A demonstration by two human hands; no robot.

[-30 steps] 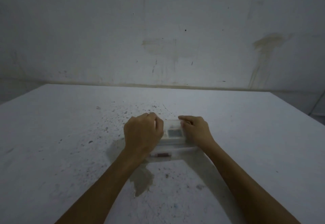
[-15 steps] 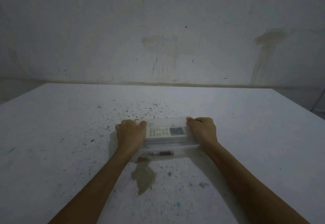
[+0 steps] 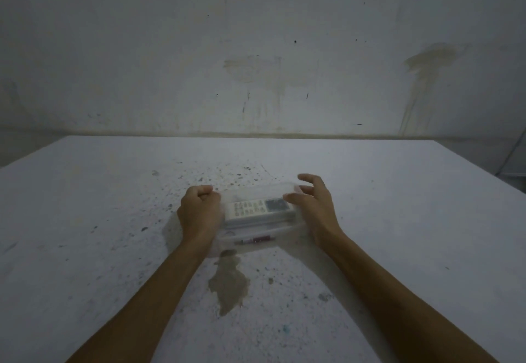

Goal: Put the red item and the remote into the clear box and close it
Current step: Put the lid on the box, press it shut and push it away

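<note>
A clear plastic box lies on the white table with its lid down. Through the lid I see a white remote with grey buttons and a dark screen. A thin red item shows through the box's near wall. My left hand is curled into a fist against the box's left end. My right hand hovers at the right end with fingers spread, thumb near the lid corner.
The tabletop is speckled with dark spots, and a brown stain lies just in front of the box. A stained wall stands behind the table's far edge. The table's right edge runs past.
Both hands slid from the top of the lid out to the box's ends, uncovering the remote. Since half a second ago my right hand has opened and lifted its fingers off the right end.
</note>
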